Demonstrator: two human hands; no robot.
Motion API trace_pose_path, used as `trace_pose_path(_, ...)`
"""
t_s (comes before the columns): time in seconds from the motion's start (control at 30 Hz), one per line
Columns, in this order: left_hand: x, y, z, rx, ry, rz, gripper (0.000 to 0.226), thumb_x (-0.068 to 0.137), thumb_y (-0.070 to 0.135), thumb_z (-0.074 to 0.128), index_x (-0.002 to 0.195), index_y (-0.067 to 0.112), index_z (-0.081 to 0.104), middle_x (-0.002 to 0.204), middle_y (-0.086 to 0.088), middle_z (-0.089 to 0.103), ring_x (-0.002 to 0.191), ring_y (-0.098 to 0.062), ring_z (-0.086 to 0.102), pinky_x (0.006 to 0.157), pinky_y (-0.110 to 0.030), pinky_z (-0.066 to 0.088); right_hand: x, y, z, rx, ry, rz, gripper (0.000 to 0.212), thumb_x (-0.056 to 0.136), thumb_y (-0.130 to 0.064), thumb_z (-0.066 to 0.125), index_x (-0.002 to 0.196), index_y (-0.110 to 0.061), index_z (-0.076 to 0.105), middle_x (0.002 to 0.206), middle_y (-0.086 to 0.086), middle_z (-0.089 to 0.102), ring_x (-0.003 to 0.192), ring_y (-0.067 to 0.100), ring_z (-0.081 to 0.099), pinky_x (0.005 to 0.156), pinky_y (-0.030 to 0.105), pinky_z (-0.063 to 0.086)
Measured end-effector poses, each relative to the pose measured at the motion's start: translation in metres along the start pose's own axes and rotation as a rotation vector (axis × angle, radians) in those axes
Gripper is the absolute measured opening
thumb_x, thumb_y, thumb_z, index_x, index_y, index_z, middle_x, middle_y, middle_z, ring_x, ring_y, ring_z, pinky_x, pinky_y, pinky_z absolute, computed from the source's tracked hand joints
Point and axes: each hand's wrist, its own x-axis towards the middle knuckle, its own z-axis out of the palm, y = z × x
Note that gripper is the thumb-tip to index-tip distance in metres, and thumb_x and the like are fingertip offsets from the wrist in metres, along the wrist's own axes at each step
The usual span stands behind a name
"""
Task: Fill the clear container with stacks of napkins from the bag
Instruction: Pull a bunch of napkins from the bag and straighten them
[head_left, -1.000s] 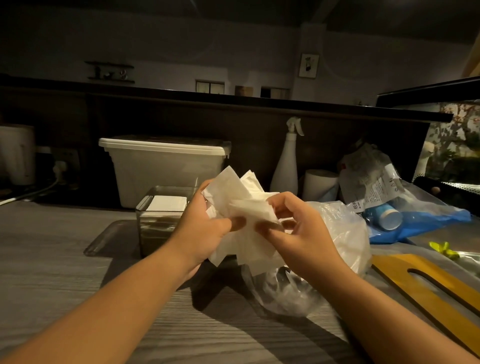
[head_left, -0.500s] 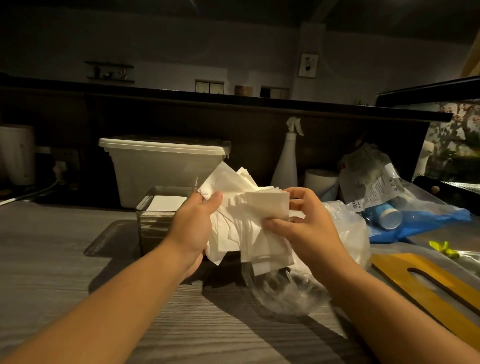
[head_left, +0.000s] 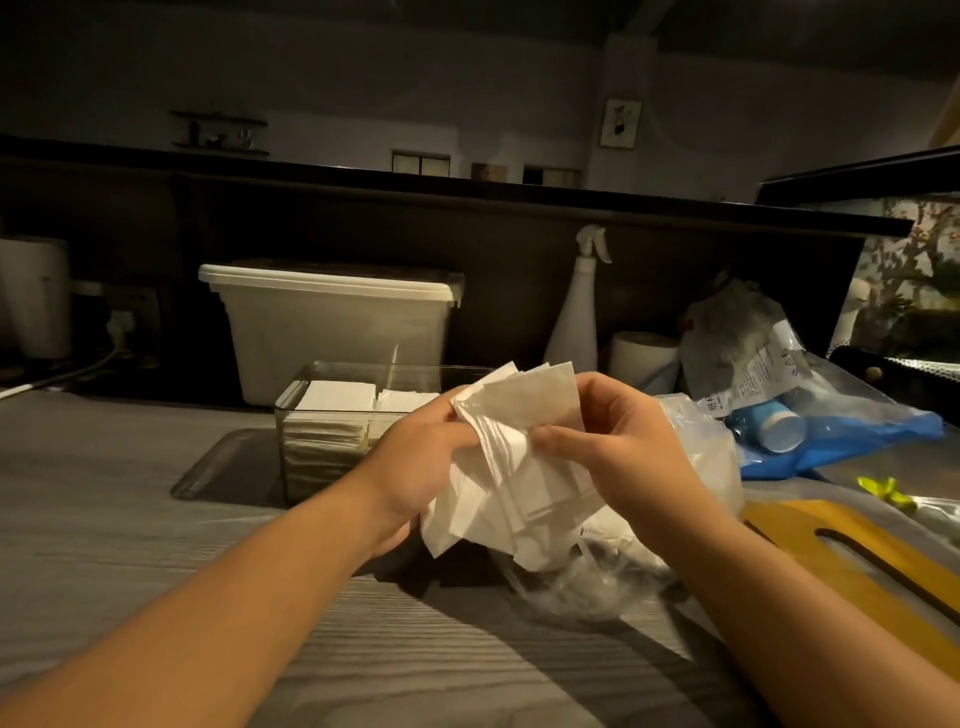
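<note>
Compared with a second ago, we have gathered the napkins (head_left: 519, 441) closer. The fanned corners now lie more together, though the lower edges are still uneven, so we judge the bundle is almost ready to go in. Our left hand (head_left: 415, 467) grips its left side with curled fingers, and our right hand (head_left: 628, 457) pinches the right side between thumb and fingers. The bundle hangs above the bag (head_left: 597, 577), which lies at 5 o'clock from it. The clear container (head_left: 283, 457) stands at 10 o'clock and holds two white stacks (head_left: 337, 397). It is perhaps half full, but the dim light makes this hard to tell.
</note>
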Motion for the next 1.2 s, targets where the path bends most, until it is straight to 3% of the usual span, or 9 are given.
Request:
trace_pose_path(0.1, -0.003, 0.002, -0.003, 0.031, -0.070, -0.023, 0.034, 0.090, -0.001, 0.046, 0.107, 0.021, 0.065, 0.090, -0.005, 0.068, 0.085, -0.023, 0.064, 0.075, -0.035, 0.052, -0.002, -0.001, 0.002, -0.044, 0.042, -0.030, 0.026, 0.082, -0.010, 0.078, 0.101, -0.024, 0.067, 0.095, -0.006, 0.073, 0.089, 0.010, 0.070, 0.071, 0.025, 0.059)
trace_pose_path(0.27, -0.001, -0.004, -0.001, 0.149, -0.043, 0.029, 0.030, 0.089, 0.014, 0.070, 0.114, 0.028, 0.060, 0.107, 0.002, 0.071, 0.095, -0.013, 0.069, 0.079, -0.031, 0.057, -0.003, -0.003, 0.005, -0.073, 0.057, -0.053, 0.024, 0.085, -0.015, 0.076, 0.105, -0.023, 0.066, 0.100, -0.005, 0.071, 0.092, 0.012, 0.069, 0.075, 0.031, 0.062)
trace_pose_path(0.43, 0.002, -0.009, -0.001, 0.336, -0.038, 0.105, 0.043, 0.090, 0.016, 0.070, 0.125, 0.036, 0.054, 0.114, 0.007, 0.066, 0.108, -0.013, 0.062, 0.090, -0.038, 0.056, -0.001, -0.003, 0.005, -0.092, -0.004, 0.053, 0.035, 0.085, -0.024, 0.076, 0.116, -0.027, 0.061, 0.109, -0.007, 0.068, 0.097, 0.014, 0.069, 0.081, 0.038, 0.062)
trace_pose_path(0.57, 0.002, -0.010, 0.000, 0.353, -0.072, 0.131, 0.048, 0.090, 0.017, 0.071, 0.118, 0.047, 0.046, 0.111, 0.017, 0.061, 0.102, -0.004, 0.058, 0.077, -0.019, 0.051, -0.002, -0.001, 0.003, -0.039, -0.030, 0.046, 0.041, 0.083, -0.014, 0.078, 0.117, -0.027, 0.061, 0.109, -0.003, 0.069, 0.100, 0.017, 0.069, 0.083, 0.039, 0.062)
trace_pose_path(0.77, 0.001, -0.010, -0.003, 0.310, -0.114, 0.110, 0.073, 0.075, 0.008, 0.083, 0.120, 0.051, 0.046, 0.113, 0.017, 0.060, 0.102, -0.002, 0.058, 0.072, -0.017, 0.054, -0.001, 0.000, 0.001, -0.046, -0.025, -0.011, 0.022, 0.083, -0.002, 0.072, 0.098, -0.019, 0.069, 0.093, 0.000, 0.073, 0.094, 0.018, 0.069, 0.078, 0.034, 0.060)
trace_pose_path(0.9, -0.001, -0.008, -0.002, 0.309, -0.132, 0.150, 0.084, 0.073, 0.000, 0.083, 0.129, 0.048, 0.043, 0.116, 0.017, 0.058, 0.103, -0.002, 0.058, 0.068, -0.016, 0.056, 0.000, -0.003, -0.003, 0.117, 0.029, 0.007, 0.023, 0.079, 0.007, 0.065, 0.083, -0.015, 0.063, 0.082, 0.001, 0.069, 0.082, 0.017, 0.066, 0.067, 0.032, 0.055)
trace_pose_path(0.97, -0.001, -0.007, -0.003, 0.288, -0.094, 0.174, 0.078, 0.075, -0.002, 0.081, 0.122, 0.049, 0.047, 0.115, 0.015, 0.058, 0.101, -0.007, 0.060, 0.066, -0.018, 0.057, 0.001, -0.006, -0.007, 0.240, 0.055, 0.054, 0.023, 0.076, 0.011, 0.061, 0.086, -0.010, 0.061, 0.082, 0.004, 0.068, 0.080, 0.020, 0.065, 0.069, 0.037, 0.055)
trace_pose_path(1.1, 0.002, -0.006, -0.006, 0.126, -0.027, 0.186, 0.070, 0.076, -0.009, 0.077, 0.123, 0.039, 0.056, 0.111, 0.004, 0.066, 0.093, -0.014, 0.071, 0.072, -0.037, 0.062, 0.004, -0.011, -0.011, 0.446, 0.084, 0.160, 0.027, 0.074, 0.013, 0.055, 0.087, -0.010, 0.061, 0.078, 0.005, 0.067, 0.081, 0.026, 0.062, 0.075, 0.047, 0.053)
trace_pose_path(1.2, 0.005, -0.005, -0.008, 0.061, 0.019, 0.198, 0.067, 0.077, -0.009, 0.075, 0.122, 0.037, 0.058, 0.111, 0.001, 0.068, 0.090, -0.014, 0.072, 0.072, -0.037, 0.062, 0.003, -0.014, -0.014, 0.544, 0.113, 0.211, 0.030, 0.076, 0.012, 0.053, 0.086, -0.014, 0.063, 0.069, -0.003, 0.071, 0.082, 0.025, 0.063, 0.077, 0.050, 0.054)
